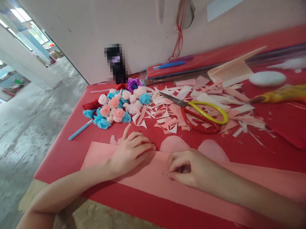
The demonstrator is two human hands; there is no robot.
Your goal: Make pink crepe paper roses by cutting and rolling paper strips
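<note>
A long pink paper strip (143, 175) lies across the red tabletop. My left hand (131, 149) rests on it with its fingers stretched out and somewhat bent. On the same strip, my right hand (183, 169) has its thumb and fingers brought together in a pinch. At those fingertips is a small thin pinkish bit, too small to name. Two rounded pink paper petals (174, 144) lie just beyond the right hand, partly under the strip or hand. Scissors (193, 109) with one yellow and one red handle lie on the scraps, blades slightly apart.
Paper roses (117, 114) in several colours cluster at the back left, near a blue pen (80, 129). Pink and white offcuts (168, 119) spread behind my hands. At right are a white oval object (267, 78) and a yellow-orange handled tool (289, 93). A wall (139, 27) stands behind.
</note>
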